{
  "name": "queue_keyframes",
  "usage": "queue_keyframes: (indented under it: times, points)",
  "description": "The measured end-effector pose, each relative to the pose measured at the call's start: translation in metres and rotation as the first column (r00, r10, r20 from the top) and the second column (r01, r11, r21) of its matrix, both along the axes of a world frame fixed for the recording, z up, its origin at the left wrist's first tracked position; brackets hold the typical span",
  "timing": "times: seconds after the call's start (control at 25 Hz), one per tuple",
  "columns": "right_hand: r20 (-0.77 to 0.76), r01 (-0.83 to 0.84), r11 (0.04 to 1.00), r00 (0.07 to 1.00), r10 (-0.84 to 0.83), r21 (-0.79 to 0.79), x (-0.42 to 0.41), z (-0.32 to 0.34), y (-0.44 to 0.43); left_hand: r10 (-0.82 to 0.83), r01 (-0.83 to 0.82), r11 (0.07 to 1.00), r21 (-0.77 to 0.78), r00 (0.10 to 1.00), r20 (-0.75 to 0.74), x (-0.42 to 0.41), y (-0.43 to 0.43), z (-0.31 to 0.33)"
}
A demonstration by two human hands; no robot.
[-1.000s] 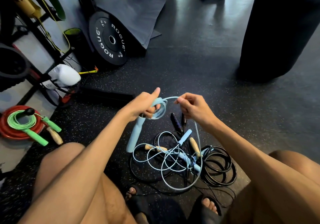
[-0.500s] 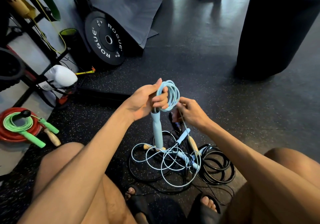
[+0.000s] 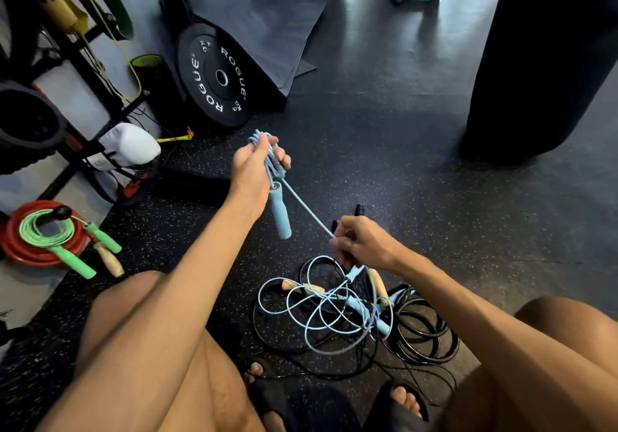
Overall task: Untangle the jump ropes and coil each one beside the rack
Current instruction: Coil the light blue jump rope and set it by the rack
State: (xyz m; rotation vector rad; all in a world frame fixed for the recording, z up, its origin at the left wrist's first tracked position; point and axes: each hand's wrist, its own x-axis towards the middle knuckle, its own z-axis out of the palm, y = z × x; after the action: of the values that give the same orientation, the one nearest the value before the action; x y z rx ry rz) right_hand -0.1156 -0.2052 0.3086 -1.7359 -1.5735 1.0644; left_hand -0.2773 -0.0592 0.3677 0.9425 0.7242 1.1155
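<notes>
My left hand [image 3: 254,167] is raised and grips several loops of the light blue jump rope, whose blue handle [image 3: 280,212] hangs below the fist. A taut blue strand [image 3: 306,212] runs down to my right hand [image 3: 359,244], which pinches it just above the pile. The tangled pile [image 3: 331,314] on the floor between my knees holds loose blue loops, black rope coils [image 3: 424,334] and wooden handles [image 3: 302,287]. A green jump rope [image 3: 50,232] lies coiled at the left beside the rack [image 3: 83,97].
A red hose-like ring [image 3: 30,254] lies under the green rope, with a wooden handle [image 3: 108,259] beside it. A black Rogue weight plate [image 3: 214,77] leans at the back, a white boxing glove [image 3: 128,144] sits on the rack base, and a black punching bag [image 3: 541,57] stands at the right.
My left hand has lifted up and left with the blue loops. My right hand has dropped down and right along the rope, pulling a strand taut between them.
</notes>
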Motion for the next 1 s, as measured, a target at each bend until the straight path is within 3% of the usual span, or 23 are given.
queue_keyframes:
  times: [0.08,0.2,0.32,0.4,0.52,0.68,0.84,1.0]
  points:
    - [0.187,-0.023,0.986,0.982,-0.009,0.168,-0.002,0.003,0.005,0.078,-0.034,0.983,0.179,0.967,-0.244,0.002,-0.001,-0.006]
    - [0.227,-0.06,0.928,0.974,-0.027,0.368,-0.003,0.011,0.005,0.151,0.085,0.928,0.362,0.804,-0.576,0.004,-0.008,-0.014]
    - [0.225,-0.061,0.843,0.972,-0.072,0.535,-0.002,0.021,0.005,0.123,0.231,0.905,0.357,0.661,-0.74,0.009,-0.019,-0.017]
    - [0.202,0.0,0.804,0.968,-0.149,0.595,0.001,0.026,0.005,-0.038,0.383,0.888,0.252,0.609,-0.792,0.012,-0.027,-0.017]
    - [0.16,0.121,0.769,0.947,-0.279,0.628,0.009,0.031,0.005,-0.428,0.577,0.816,-0.006,0.597,-0.678,0.017,-0.04,-0.015]
    - [-0.01,0.3,0.77,0.934,-0.356,0.563,0.022,0.035,0.006,-0.723,0.726,0.662,-0.186,0.554,-0.412,0.019,-0.046,-0.014]
    - [-0.116,0.385,0.792,0.919,-0.377,0.475,0.025,0.034,0.008,-0.795,0.761,0.606,-0.232,0.581,-0.172,0.019,-0.047,-0.004]
    - [-0.278,0.415,0.863,0.899,-0.339,0.289,0.026,0.025,0.013,-0.691,0.7,0.688,-0.191,0.712,0.123,0.015,-0.041,0.003]
